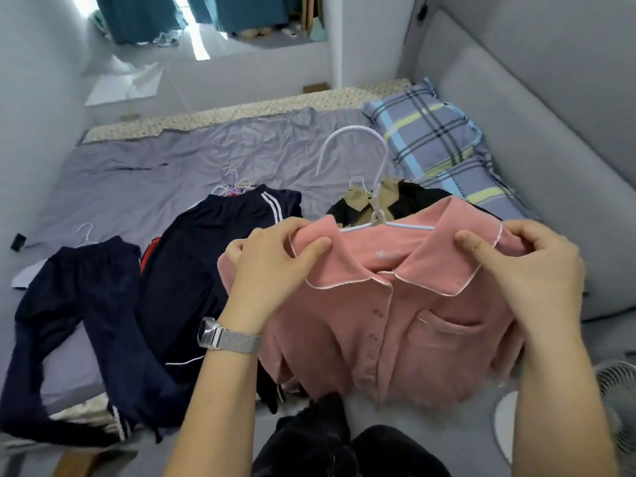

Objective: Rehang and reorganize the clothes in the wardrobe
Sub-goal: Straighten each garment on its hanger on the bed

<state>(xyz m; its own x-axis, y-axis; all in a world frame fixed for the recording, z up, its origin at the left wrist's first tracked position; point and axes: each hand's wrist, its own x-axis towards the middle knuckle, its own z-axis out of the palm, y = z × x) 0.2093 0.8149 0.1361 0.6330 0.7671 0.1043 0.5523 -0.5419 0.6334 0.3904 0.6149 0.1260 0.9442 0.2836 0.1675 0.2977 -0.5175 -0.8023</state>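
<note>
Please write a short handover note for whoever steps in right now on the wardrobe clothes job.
Left hand: gripping the pink shirt's left shoulder by the collar.
Right hand: gripping the other shoulder.
The shirt is buttoned and sits on a white hanger, held up over the bed.
On the bed: two pairs of navy track pants, the left one on a hanger; a khaki and black garment behind the shirt; spare hangers behind the striped pants.
Done: the shirt is on its hanger.
Left: straighten its shoulders, hang it, then do the rest. The wardrobe is out of view.
</note>
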